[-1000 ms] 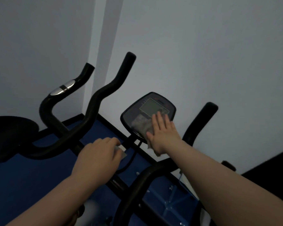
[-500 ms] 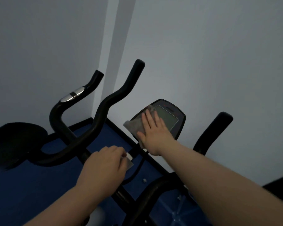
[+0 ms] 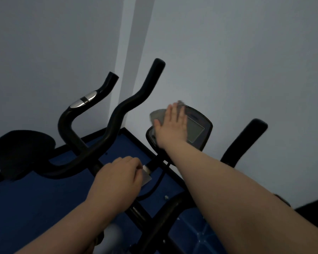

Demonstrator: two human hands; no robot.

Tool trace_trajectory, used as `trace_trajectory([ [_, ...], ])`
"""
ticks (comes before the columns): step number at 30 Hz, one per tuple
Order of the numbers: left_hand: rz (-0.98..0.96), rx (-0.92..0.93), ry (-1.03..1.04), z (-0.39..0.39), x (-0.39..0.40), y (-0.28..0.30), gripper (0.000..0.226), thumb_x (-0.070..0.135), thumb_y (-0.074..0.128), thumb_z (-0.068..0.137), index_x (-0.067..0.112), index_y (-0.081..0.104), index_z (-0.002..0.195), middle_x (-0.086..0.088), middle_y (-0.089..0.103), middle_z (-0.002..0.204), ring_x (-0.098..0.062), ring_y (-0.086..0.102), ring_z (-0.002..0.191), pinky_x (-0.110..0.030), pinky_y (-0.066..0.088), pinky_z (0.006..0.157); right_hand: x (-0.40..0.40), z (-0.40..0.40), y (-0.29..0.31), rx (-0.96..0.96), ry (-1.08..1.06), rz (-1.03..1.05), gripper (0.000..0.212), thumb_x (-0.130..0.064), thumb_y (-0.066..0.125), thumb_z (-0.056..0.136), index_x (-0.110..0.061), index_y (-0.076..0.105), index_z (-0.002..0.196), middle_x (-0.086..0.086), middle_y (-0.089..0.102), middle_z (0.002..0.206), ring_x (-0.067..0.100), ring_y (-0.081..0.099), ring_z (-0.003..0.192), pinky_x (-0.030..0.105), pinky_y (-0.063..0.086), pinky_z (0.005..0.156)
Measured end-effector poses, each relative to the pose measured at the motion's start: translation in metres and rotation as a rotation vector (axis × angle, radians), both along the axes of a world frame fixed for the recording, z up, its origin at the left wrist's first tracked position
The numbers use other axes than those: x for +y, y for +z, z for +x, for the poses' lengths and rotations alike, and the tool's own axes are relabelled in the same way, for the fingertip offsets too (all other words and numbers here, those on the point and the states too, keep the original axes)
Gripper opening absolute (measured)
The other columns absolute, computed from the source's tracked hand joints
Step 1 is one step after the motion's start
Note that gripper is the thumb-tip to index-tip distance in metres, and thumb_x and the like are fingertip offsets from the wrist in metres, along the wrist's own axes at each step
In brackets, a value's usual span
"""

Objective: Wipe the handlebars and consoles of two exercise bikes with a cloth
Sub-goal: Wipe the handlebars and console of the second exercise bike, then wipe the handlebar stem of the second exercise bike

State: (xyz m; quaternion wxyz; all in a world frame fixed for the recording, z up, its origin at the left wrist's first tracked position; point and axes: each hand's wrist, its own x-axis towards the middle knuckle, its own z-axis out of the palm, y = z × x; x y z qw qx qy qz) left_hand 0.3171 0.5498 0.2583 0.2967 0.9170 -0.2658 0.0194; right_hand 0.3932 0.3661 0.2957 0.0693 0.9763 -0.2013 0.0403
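The near bike's black console with its grey screen stands at centre right. My right hand lies flat on its upper left part, fingers straight, pressing a grey cloth against it; the cloth sticks out past the fingers. My left hand curls round the console's stem, next to a small silver plate. The near bike's black handlebar rises on the left and on the right. A second black handlebar with a chrome sensor stands further left.
A pale wall and its corner stand close behind the bikes. Dark blue floor matting with a black border lies below. A black saddle-like shape sits at far left. A black cable hangs under the console.
My right hand has slid the cloth from the console's lower middle up and left to its top edge. My left hand has stayed on the stem. The view has tilted.
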Motion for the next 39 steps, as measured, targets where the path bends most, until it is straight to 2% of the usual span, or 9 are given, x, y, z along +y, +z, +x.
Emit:
trace_trajectory([
  [4,0.003,0.001,-0.028,-0.001,0.001,0.002,0.022,0.033,0.038,0.096,0.032,0.059,0.099,0.016,0.059,0.096,-0.007,0.052,0.086,-0.028,0.042,0.074,0.0,-0.048,-0.012,0.215,0.212,-0.054,0.075,-0.053,0.018,0.098,-0.013,-0.022,0.147,0.006,-0.03,0.154,0.028,-0.027,0.141,0.043,-0.01,0.117],
  [8,0.007,0.007,-0.045,-0.001,0.002,0.0,0.024,0.032,0.038,0.096,0.029,0.061,0.103,0.013,0.06,0.102,-0.009,0.053,0.089,-0.028,0.042,0.075,-0.02,-0.085,0.002,0.504,0.006,-0.114,0.087,-0.057,0.03,0.095,-0.018,-0.033,0.141,0.006,-0.041,0.147,0.03,-0.032,0.138,0.045,-0.007,0.117],
  [11,-0.014,0.017,-0.047,0.001,0.003,-0.001,0.025,0.031,0.037,0.096,0.027,0.061,0.103,0.013,0.06,0.103,-0.008,0.052,0.088,-0.028,0.042,0.076,-0.019,-0.089,0.008,0.535,-0.14,-0.097,0.096,-0.055,0.04,0.094,-0.017,-0.036,0.139,0.009,-0.042,0.147,0.034,-0.031,0.138,0.046,-0.001,0.117],
  [16,-0.026,-0.007,-0.075,0.001,0.005,-0.003,0.024,0.031,0.037,0.097,0.026,0.06,0.101,0.011,0.06,0.103,-0.01,0.052,0.089,-0.029,0.041,0.081,0.023,-0.081,-0.003,0.356,-0.332,0.011,0.099,-0.021,0.06,0.09,0.006,-0.019,0.143,0.028,-0.022,0.152,0.049,-0.009,0.14,0.049,0.018,0.116],
  [19,-0.101,0.036,-0.075,-0.001,0.007,-0.002,0.022,0.026,0.041,0.095,0.022,0.061,0.102,0.008,0.061,0.101,-0.011,0.054,0.088,-0.031,0.044,0.08,0.049,-0.084,0.004,0.273,-0.303,-0.008,0.061,-0.006,0.056,0.09,0.009,0.026,0.141,0.035,0.02,0.148,0.049,0.029,0.133,0.043,0.044,0.101],
  [22,-0.223,0.068,-0.062,-0.008,0.018,0.003,0.02,0.019,0.045,0.094,0.021,0.062,0.106,0.009,0.061,0.102,-0.011,0.056,0.091,-0.033,0.048,0.08,0.059,-0.092,0.024,0.125,-0.191,0.229,0.026,0.004,0.058,0.082,-0.004,0.062,0.106,0.017,0.062,0.114,0.03,0.06,0.104,0.031,0.048,0.074],
  [26,-0.315,0.009,-0.041,-0.035,0.054,0.001,0.015,0.017,0.055,0.091,0.026,0.063,0.101,0.016,0.059,0.103,-0.005,0.053,0.098,-0.026,0.044,0.08,0.082,-0.121,0.043,-0.103,-0.092,0.528,0.05,0.004,0.058,0.078,-0.018,0.048,0.122,0.009,0.059,0.113,0.028,0.058,0.103,0.031,0.047,0.076],
  [32,-0.472,0.019,0.129,-0.096,0.092,0.011,0.019,0.024,0.055,0.092,0.041,0.06,0.1,0.03,0.055,0.102,0.015,0.045,0.099,-0.014,0.035,0.075,0.107,-0.208,0.053,-0.382,0.199,0.537,0.039,-0.009,0.064,0.071,-0.035,0.056,0.099,-0.011,0.063,0.093,0.009,0.054,0.08,0.026,0.046,0.063],
  [39,-0.61,-0.043,0.016,-0.207,0.054,0.05,0.02,0.017,0.054,0.091,0.03,0.064,0.104,0.017,0.062,0.101,-0.002,0.056,0.099,-0.031,0.047,0.083,0.077,-0.357,0.039,-0.444,0.213,0.455,0.032,-0.02,0.067,0.07,-0.034,0.061,0.098,-0.019,0.063,0.102,0.001,0.055,0.09,0.022,0.047,0.074],
])
